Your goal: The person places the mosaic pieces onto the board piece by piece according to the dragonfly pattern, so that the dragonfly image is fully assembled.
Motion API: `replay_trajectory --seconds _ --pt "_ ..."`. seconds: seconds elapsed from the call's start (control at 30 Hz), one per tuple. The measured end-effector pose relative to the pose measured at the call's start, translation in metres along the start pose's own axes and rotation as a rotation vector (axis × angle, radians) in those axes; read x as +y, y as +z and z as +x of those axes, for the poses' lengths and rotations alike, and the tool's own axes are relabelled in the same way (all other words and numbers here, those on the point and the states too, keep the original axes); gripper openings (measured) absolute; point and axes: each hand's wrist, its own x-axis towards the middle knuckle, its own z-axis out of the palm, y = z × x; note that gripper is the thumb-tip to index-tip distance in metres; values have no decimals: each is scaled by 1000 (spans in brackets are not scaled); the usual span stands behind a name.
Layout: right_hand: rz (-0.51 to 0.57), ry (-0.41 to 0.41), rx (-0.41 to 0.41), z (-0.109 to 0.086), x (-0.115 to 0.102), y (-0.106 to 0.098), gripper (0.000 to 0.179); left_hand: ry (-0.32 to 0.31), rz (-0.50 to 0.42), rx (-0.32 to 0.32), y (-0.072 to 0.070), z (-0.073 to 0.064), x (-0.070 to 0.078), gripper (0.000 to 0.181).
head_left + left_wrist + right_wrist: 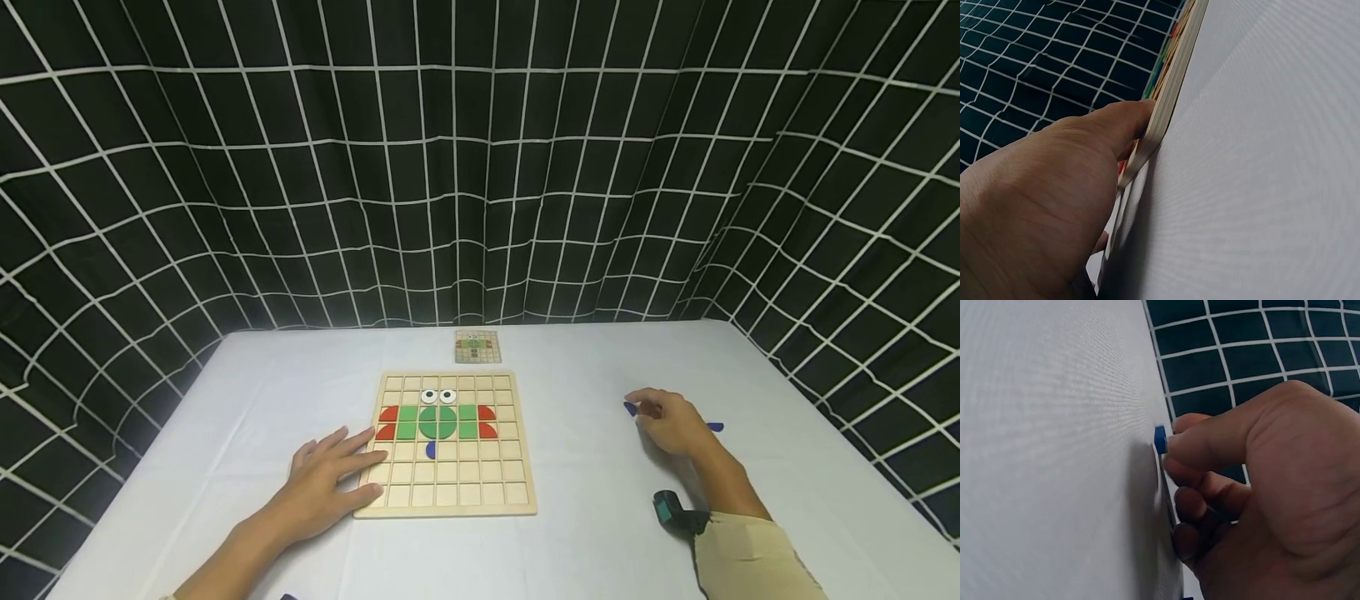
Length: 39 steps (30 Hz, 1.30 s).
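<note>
A wooden grid board (468, 472) lies on the table, bearing red, green and blue pieces and two round eye pieces (438, 397). My left hand (322, 486) rests on its left edge with fingers spread; in the left wrist view the thumb (1129, 119) touches the board's rim. A single blue piece (431, 450) sits below the green circle (438, 422). To the right of the board, my right hand (670, 423) pinches another blue piece (1160, 439) between thumb and fingertips, close to the tabletop. Its exact shape is mostly hidden by the fingers.
Behind the board lies a small pattern card (477, 347) with a similar picture. Another blue piece (715, 427) lies on the white tabletop (592, 533) just right of my right hand. A dark curtain with white grid lines (465, 167) surrounds the table's back and sides.
</note>
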Motion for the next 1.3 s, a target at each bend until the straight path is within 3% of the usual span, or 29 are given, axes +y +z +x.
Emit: replay_trajectory --seconds 0.33,0.63,0.9,1.3 --pt "-61 -22 -10 -1 -3 4 33 -4 -1 12 1 1 0 45" --pt "-89 -1 -13 0 -4 2 25 -3 4 -1 0 1 -1 45" --pt "-111 11 -20 1 -3 4 31 3 6 9 1 0 -1 44" --pt "-65 26 21 -2 -3 3 24 -4 8 -3 1 0 1 45"
